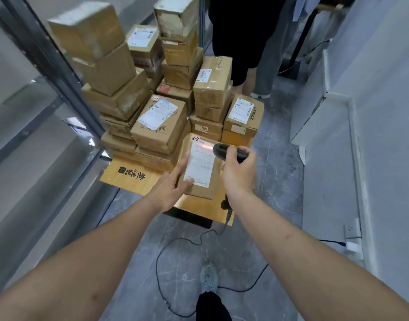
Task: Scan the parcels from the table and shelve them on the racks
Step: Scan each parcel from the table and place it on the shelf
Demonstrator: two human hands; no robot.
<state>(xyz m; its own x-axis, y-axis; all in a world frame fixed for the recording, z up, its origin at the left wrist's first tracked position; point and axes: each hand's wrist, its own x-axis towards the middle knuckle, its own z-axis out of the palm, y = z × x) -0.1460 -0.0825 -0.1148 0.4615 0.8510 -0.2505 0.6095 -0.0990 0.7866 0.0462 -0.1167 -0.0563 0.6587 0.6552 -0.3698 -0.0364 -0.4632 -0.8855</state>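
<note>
A small brown cardboard parcel (206, 181) with a white shipping label and a handwritten "2-2" tag lies at the front of the table (127, 174). My left hand (173, 185) holds its left edge, thumb on the label. My right hand (239, 174) grips a black handheld barcode scanner (224, 149) just above the parcel's top right. An orange-red scan line glows across the top of the label. Behind it stand stacks of several brown parcels (159, 126).
A grey metal rack (43, 126) runs along the left. A person's legs (252, 72) stand behind the table. The scanner's black cable (175, 242) loops over the grey floor near my shoe (208, 278). A white wall with an outlet (351, 232) is at the right.
</note>
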